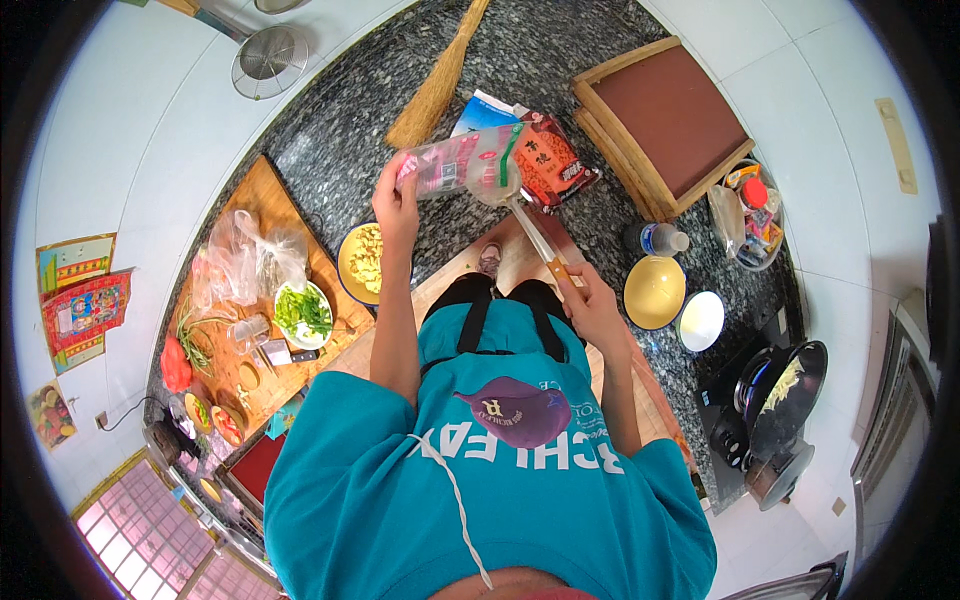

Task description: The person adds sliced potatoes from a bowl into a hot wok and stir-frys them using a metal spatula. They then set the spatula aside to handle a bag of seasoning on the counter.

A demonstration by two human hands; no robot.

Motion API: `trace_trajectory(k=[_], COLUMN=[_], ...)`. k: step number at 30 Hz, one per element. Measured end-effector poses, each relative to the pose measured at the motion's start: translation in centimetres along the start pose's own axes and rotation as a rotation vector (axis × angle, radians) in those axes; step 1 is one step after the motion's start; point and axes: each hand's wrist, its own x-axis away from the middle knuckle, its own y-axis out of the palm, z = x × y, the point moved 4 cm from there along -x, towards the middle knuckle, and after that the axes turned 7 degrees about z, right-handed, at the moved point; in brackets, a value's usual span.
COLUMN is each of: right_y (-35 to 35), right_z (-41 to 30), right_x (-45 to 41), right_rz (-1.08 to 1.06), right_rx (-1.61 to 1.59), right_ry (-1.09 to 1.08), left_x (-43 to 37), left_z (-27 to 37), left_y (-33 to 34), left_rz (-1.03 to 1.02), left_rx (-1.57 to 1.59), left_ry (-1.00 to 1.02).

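Observation:
My left hand grips one end of a clear plastic bag with pink and green printing. The bag lies sideways above the counter, its other end over the ladle. In my right hand is the wooden handle of a metal ladle. The ladle's round bowl meets the bag's printed end; its contents are hard to make out. Just beyond it, a red food packet and a blue-and-white packet lie on the granite counter. Near my left forearm stands a yellow bowl of scrambled egg-like pieces.
A straw brush and wooden-framed boards lie at the back. To the right are a plastic bottle, a yellow bowl, a white bowl and a wok holding pale food. Leftward, a cutting board carries chopped greens and a cleaver.

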Motion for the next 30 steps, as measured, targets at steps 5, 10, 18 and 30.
trace_trajectory(k=[5,10,18,30], right_y=[-0.1,-0.1,-0.5,-1.4], right_z=[0.2,0.1,0.1,0.7], right_x=[-0.1,-0.7,-0.4,-0.2], right_rz=[0.012,0.02,0.004,0.031], right_rx=[0.021,0.003,-0.027,-0.134], right_ry=[-0.003,-0.013,0.008,0.026], left_x=[-0.1,-0.2,0.2,2.7], left_z=[-0.2,0.2,-2.0,-8.4], left_y=[-0.3,0.2,-0.2,0.7], left_rz=[-0.018,0.009,0.113,0.282], left_rx=[0.002,0.049,0.285,0.902], left_ry=[0.079,0.041,-0.133,-0.562])
